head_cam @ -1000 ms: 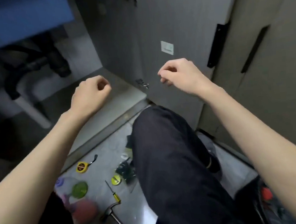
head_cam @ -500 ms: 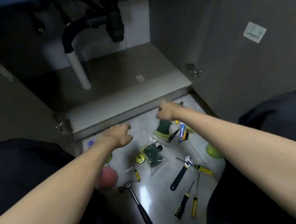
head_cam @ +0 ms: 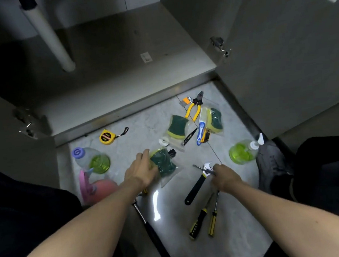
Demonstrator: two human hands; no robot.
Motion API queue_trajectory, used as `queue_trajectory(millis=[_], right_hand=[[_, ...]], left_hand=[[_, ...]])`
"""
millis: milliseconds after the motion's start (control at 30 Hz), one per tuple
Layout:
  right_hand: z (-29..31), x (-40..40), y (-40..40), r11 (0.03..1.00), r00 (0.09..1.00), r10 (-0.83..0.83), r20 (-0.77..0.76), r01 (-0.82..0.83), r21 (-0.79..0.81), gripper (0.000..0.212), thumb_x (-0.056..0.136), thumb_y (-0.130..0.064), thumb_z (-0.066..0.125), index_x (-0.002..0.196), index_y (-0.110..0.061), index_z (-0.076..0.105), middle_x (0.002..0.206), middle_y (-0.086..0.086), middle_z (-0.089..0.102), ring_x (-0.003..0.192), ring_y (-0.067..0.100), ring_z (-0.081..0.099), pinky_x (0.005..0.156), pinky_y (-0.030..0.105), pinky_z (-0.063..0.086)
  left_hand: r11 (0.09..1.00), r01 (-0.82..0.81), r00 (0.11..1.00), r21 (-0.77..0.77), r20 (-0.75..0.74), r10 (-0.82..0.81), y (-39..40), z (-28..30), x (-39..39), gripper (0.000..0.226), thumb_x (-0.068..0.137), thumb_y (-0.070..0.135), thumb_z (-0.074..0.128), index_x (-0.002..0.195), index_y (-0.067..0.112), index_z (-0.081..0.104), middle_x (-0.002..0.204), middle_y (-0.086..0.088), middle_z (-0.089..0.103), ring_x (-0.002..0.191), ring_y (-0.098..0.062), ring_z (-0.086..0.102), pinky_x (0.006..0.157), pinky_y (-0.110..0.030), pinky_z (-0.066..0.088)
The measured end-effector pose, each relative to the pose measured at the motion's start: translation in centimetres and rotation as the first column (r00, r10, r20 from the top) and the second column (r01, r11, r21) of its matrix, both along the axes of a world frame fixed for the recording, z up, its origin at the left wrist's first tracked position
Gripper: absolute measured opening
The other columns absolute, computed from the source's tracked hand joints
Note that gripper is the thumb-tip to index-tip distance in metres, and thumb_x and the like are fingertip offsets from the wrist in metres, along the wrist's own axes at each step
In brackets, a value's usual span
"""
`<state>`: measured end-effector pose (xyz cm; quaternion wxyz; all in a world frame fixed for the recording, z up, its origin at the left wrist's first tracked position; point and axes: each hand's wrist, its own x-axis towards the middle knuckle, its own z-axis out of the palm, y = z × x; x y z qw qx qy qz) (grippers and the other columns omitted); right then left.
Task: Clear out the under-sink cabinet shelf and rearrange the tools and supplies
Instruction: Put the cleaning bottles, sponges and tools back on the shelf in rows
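At the frame's lower centre, your right hand [head_cam: 225, 177] pinches the black-handled adjustable wrench [head_cam: 196, 184], its handle slanting down-left, while your relaxed left hand [head_cam: 141, 171] rests on the bagged green sponge [head_cam: 163, 164].

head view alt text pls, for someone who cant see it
A person's left hand reaches onto a bagged green sponge while the right hand takes hold at an adjustable wrench, among tools and bottles spread on the tile floor before a bare cabinet shelf.
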<state>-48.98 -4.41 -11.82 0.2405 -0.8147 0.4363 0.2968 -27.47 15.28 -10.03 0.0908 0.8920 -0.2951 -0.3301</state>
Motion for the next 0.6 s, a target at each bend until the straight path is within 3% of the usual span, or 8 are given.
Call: queue_trajectory(millis=[200,300,433,500,600], right_hand=[[-2.3,-0.7,-0.1,0.994,0.999,0.027,0.041,-0.022,-0.108,0.031,0.093,-0.018,0.053,0.123,-0.014,0.057,0.128,0.009,0.055,0.125,0.03,0.048,0.09,0.037,0.046],[-2.1,-0.2,-0.5,0.961,0.964,-0.225,0.144,0.244,-0.129,0.027,0.097,-0.031,0.051,0.109,-0.014,0.068,0.118,0.012,0.064,0.114,0.034,0.058,0.084,0.037,0.048],[-1.1,-1.2,-2.2,0.716,0.695,-0.669,0.263,0.698,-0.025,0.028,0.091,-0.036,0.059,0.096,-0.011,0.072,0.112,0.02,0.069,0.103,0.039,0.063,0.08,0.035,0.045],[-0.4,-1.7,-3.1,0.609,0.584,-0.751,0.307,0.793,-0.02,0.033,0.089,-0.04,0.065,0.103,-0.01,0.071,0.116,0.022,0.068,0.106,0.04,0.063,0.084,0.037,0.047],[0.7,-1.7,-4.3,0.483,0.467,-0.789,0.399,0.873,-0.067,0.067,0.083,-0.043,0.076,0.127,0.0,0.052,0.131,0.024,0.054,0.116,0.044,0.059,0.09,0.045,0.047]], left_hand=[[0.981,-0.182,0.982,-0.07,-0.06,0.178,-1.6,-2.5,-1.1,0.051,0.092,0.041,0.061,0.137,0.03,0.04,0.136,-0.004,0.048,0.119,-0.031,0.054,0.094,-0.041,0.046],[0.983,-0.173,0.983,-0.053,-0.078,0.169,-1.9,-2.9,-1.0,0.032,0.09,0.031,0.06,0.12,0.024,0.053,0.12,-0.004,0.057,0.109,-0.029,0.058,0.09,-0.041,0.049],[0.999,-0.014,0.991,-0.03,-0.134,0.01,-1.7,-2.5,-1.4,0.011,0.087,0.023,0.057,0.098,0.02,0.059,0.1,-0.004,0.062,0.096,-0.03,0.06,0.083,-0.041,0.052],[0.999,0.048,0.988,-0.012,-0.144,-0.05,-1.6,-2.2,-1.7,0.011,0.088,0.02,0.055,0.097,0.017,0.06,0.097,-0.005,0.063,0.094,-0.03,0.061,0.082,-0.04,0.052],[0.994,0.092,0.981,0.061,-0.176,-0.08,-1.5,-1.8,-1.9,0.018,0.089,0.022,0.053,0.103,0.018,0.063,0.104,-0.005,0.067,0.098,-0.027,0.062,0.086,-0.036,0.052]])
